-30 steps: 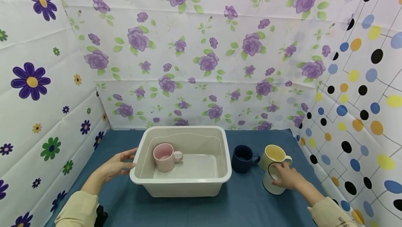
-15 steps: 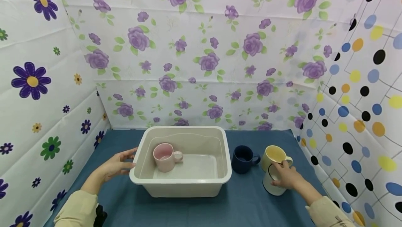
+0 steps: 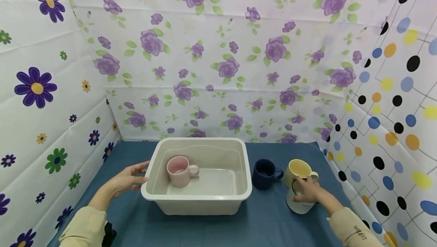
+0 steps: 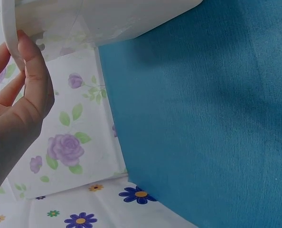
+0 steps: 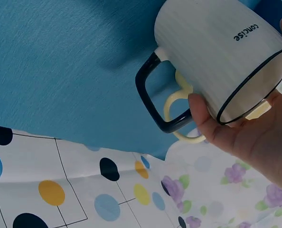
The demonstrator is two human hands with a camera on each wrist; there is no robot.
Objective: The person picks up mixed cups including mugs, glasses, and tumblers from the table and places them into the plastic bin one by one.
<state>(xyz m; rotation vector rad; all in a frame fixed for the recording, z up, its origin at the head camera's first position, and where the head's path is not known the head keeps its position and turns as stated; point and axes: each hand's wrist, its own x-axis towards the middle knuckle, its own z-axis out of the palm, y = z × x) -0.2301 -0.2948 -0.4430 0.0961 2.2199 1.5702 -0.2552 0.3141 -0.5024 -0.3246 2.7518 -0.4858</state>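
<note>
Right hand (image 3: 308, 192) grips the white mug (image 3: 297, 201) by its rim.
Left hand (image 3: 124, 181), fingers relaxed, touches the plastic basin (image 3: 198, 197) rim, well apart.

right hand (image 5: 255, 137) at 4 o'clock, fingers round rim of white mug (image 5: 212, 61) | mug lettered "concise", dark rim, dark blue handle (image 5: 153, 97) toward 9 o'clock | pale yellow handle (image 5: 174, 102) behind it | blue cloth (image 5: 60, 61) beneath | dotted wall (image 5: 55, 190) at 7 o'clock
</note>
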